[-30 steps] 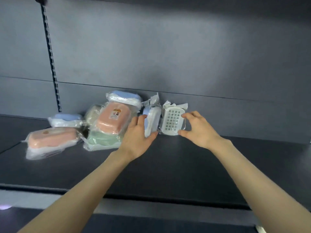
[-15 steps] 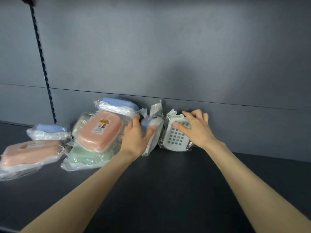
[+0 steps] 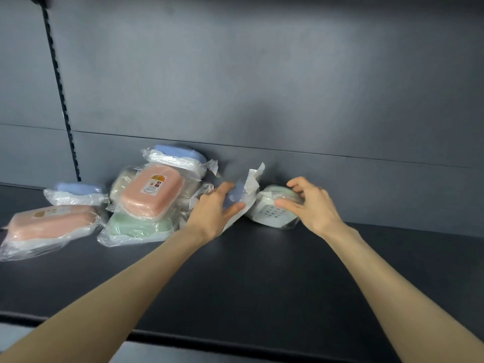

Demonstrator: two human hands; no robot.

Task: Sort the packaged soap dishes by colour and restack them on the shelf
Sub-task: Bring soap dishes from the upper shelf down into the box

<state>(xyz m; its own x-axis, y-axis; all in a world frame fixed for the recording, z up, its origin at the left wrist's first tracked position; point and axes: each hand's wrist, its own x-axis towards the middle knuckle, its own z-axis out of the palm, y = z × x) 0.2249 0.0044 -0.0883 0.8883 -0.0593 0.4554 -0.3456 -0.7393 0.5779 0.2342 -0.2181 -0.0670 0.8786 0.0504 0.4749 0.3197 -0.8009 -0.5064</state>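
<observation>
My left hand (image 3: 214, 205) grips a blue packaged soap dish (image 3: 239, 195), blurred and tilted on its edge near the back wall. My right hand (image 3: 311, 203) holds a green and white packaged soap dish (image 3: 272, 212) lying on the shelf, its perforated white base facing me. To the left sits a pile: a pink dish (image 3: 152, 191) leaning on a green dish (image 3: 136, 226), with a blue dish (image 3: 178, 153) on top behind them. Further left lie another pink dish (image 3: 49, 224) and another blue dish (image 3: 78, 191).
The dark shelf board (image 3: 262, 279) stretches from the back wall to its front edge (image 3: 235, 339). A slotted upright rail (image 3: 61, 93) runs down the back panel at the left.
The green and white dish has tipped from standing on edge to lying down under my right hand. My left hand has tilted the blue dish rightward, away from the pile.
</observation>
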